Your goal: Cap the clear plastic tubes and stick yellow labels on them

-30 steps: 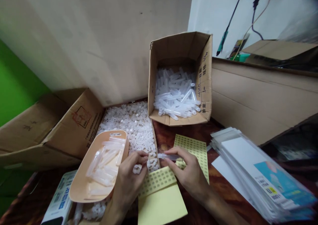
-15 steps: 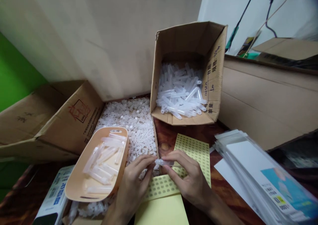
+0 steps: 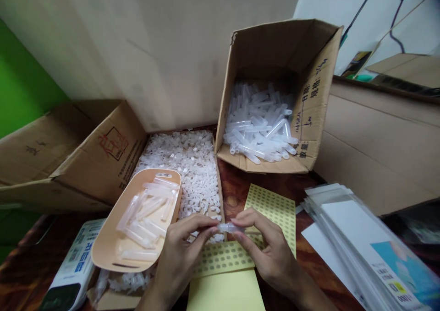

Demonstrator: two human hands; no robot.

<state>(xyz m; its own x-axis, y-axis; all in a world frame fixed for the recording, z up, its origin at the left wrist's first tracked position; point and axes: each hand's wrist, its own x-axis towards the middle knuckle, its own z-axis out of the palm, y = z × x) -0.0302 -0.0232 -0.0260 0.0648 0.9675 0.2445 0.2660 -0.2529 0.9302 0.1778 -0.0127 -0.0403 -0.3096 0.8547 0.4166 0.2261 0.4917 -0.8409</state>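
A small translucent plastic tube [image 3: 227, 228] lies level between my two hands. My left hand [image 3: 187, 244] pinches its left end between thumb and fingertips; what sits at that end is partly hidden by the fingers. On the other end, my right hand [image 3: 266, 242] grips the tube with thumb and forefinger. Beneath the hands are yellow sheets of small round stickers [image 3: 220, 259]. Just left of my left hand is a peach plastic basket [image 3: 99, 251] with several clear tubes [image 3: 142, 228] in it. Small white plastic pieces [image 3: 202, 182] fill a shallow carton behind the basket.
A tipped cardboard box [image 3: 223, 100] holds many translucent tubes [image 3: 257, 123]. Another open carton [image 3: 113, 150] stands at the left, with a white boxed device [image 3: 77, 260] in front. Clear plastic sleeves [image 3: 357, 224] are stacked at the right, before a large cardboard box [image 3: 371, 150].
The camera view has shifted, so the boxes appear farther right. Both hands still hold the tube, and my left fingers now cover more of its left end.
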